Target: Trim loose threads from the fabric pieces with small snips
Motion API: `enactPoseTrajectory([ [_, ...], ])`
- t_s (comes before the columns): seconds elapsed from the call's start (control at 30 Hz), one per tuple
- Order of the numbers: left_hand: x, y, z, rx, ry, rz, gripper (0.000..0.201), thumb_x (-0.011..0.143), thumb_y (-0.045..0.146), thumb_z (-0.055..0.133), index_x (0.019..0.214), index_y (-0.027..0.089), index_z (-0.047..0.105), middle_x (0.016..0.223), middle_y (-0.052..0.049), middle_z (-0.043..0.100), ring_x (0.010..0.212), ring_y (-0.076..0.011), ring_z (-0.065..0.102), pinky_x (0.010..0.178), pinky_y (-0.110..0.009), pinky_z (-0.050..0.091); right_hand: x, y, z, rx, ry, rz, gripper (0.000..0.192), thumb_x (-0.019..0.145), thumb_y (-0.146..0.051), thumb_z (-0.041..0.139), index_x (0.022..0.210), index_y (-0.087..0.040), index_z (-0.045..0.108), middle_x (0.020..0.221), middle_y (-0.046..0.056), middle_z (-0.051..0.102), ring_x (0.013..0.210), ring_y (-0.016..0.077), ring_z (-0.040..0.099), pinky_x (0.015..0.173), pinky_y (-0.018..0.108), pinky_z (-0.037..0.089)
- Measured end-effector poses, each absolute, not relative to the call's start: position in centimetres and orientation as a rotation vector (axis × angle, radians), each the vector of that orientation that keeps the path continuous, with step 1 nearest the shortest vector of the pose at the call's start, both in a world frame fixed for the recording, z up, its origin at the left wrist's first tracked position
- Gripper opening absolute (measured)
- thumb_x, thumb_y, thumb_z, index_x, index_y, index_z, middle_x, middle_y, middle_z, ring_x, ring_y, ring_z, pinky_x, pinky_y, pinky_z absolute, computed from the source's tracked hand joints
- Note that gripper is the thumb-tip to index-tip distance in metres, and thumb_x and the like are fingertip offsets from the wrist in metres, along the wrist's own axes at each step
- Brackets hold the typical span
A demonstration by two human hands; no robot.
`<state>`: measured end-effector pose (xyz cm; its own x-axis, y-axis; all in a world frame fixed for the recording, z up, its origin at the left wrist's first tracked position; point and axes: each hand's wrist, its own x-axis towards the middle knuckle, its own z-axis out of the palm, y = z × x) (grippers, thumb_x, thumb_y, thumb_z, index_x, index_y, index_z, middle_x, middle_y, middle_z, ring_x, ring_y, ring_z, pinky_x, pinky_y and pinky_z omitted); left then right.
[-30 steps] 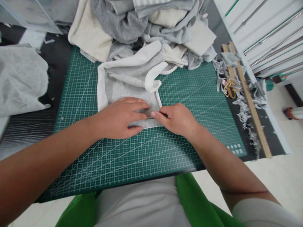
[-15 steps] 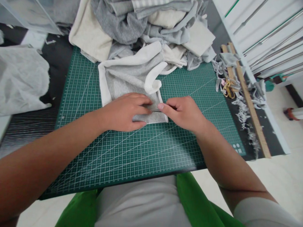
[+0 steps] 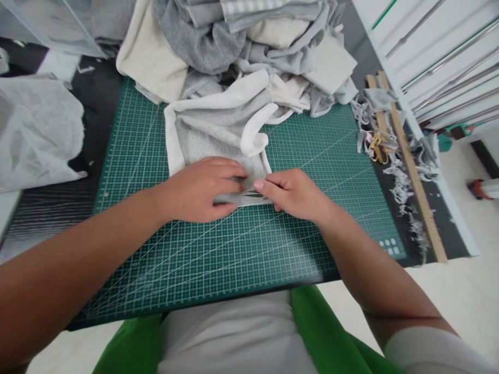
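my left fingers [image 3: 229,186] loosely spread, resting on grey cloth [image 3: 202,142] beneath them | my right fingers [image 3: 271,190] pinched round thin metal tool [image 3: 252,194] | cloth likely light, soft, floppy; best pinned at near edge [image 3: 254,204] between left and right fingers

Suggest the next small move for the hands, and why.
I'd probably ease the left hand slightly back along the cloth, keeping light pressure on it, before closing the tool. The right hand holds that tool with its prongs apparently parted, pointing toward the left fingers, which lie very near the tips.
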<state>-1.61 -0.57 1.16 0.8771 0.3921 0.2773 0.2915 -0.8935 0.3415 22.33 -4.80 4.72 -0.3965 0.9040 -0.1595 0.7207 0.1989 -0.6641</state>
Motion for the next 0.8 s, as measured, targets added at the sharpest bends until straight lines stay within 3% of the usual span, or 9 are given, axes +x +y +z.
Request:
enactPoseTrajectory([
  [0.13, -2.3, -0.9, 1.3, 2.782, 0.538, 0.463, 0.025, 0.092, 0.032, 0.059, 0.109, 0.021, 0.073, 0.132, -0.01, 0.066, 0.128, -0.0265, 0.059, 0.113, -0.044, 0.045, 22.2, -4.8, 4.9, -1.618, -2.342, 0.839, 0.061, 0.097, -0.06, 0.047, 0.051, -0.019, 0.044, 0.047, -0.004, 0.04, 0.049, 0.0083, 0.035, 0.055, 0.028, 0.022],
  [0.3, -2.6, -1.1, 1.3, 2.784, 0.579, 0.422, 0.029, 0.093, 0.034, 0.057, 0.111, 0.018, 0.073, 0.135, -0.011, 0.065, 0.13, -0.0275, 0.058, 0.114, -0.044, 0.044, 21.4, -5.1, 4.7, -1.71, -2.511, 0.569, 0.05, 0.094, -0.053, 0.055, 0.057, -0.019, 0.055, 0.053, -0.002, 0.05, 0.054, 0.0101, 0.04, 0.059, 0.029, 0.023],
  [0.8, -2.6, -0.9, 1.1, 2.774, 0.575, 0.444, 0.029, 0.092, 0.034, 0.058, 0.112, 0.02, 0.073, 0.134, -0.01, 0.066, 0.128, -0.0264, 0.059, 0.113, -0.044, 0.044, 21.3, -5.2, 4.6, -1.738, -2.572, 0.469, 0.049, 0.094, -0.055, 0.054, 0.064, -0.019, 0.067, 0.06, 0.001, 0.065, 0.059, 0.0135, 0.053, 0.061, 0.029, 0.028],
])
